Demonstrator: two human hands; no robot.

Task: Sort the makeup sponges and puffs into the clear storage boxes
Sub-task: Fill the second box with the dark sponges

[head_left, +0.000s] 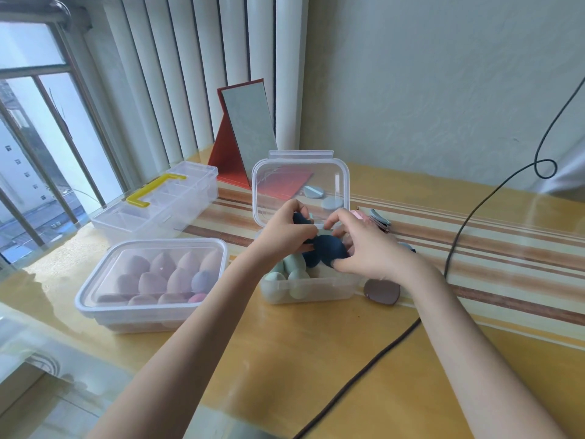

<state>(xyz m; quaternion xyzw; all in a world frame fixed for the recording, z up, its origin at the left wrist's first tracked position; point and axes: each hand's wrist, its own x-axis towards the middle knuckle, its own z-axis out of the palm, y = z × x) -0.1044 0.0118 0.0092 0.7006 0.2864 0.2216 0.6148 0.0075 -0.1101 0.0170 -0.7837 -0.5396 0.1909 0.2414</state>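
Note:
An open clear box [311, 291] stands in the middle of the table with pale green sponges [294, 266] inside and its lid [300, 185] tipped up behind. Both hands are over it. My left hand [285, 232] grips a dark blue sponge [300, 218]. My right hand [364, 248] holds another dark blue sponge [329, 250] between thumb and fingers. To the left, a closed clear box [152, 283] holds several pink sponges and a purple one. Flat puffs [381, 289] lie right of the open box.
A divided clear case with a yellow handle [155, 201] sits at the back left near the window. A red folding mirror [243, 131] stands behind the boxes. A black cable [456, 242] runs across the table's right side. More puffs [378, 218] lie behind my right hand.

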